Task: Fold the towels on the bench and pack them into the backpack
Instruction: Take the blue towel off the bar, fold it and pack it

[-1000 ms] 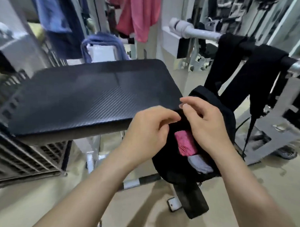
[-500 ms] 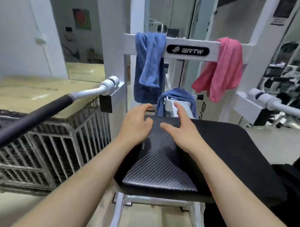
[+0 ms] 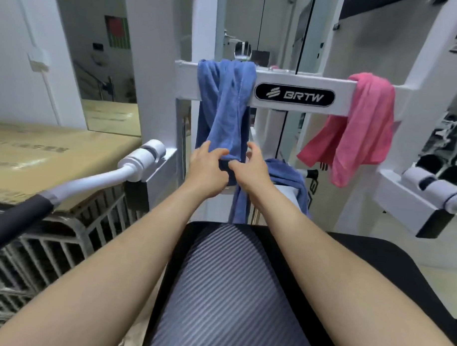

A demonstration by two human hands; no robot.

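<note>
Fingers (image 3: 224, 153) of left hand (image 3: 206, 169) and right hand (image 3: 250, 171) spread, touching hanging blue towel (image 3: 224, 113) lower end, not clamped | towel draped over white crossbar (image 3: 297, 95) | pink towel (image 3: 358, 125) on same bar, right | black padded worktop (image 3: 233, 289) under forearms.

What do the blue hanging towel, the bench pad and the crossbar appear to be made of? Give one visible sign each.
Blue hanging towel: soft, matte cloth, probably terry or microfibre; it drapes in folds.
Bench pad: likely black vinyl upholstery; ribbed weave pattern with sheen.
Crossbar: probably white-painted metal; smooth, glossy, rigid square edges.
</note>
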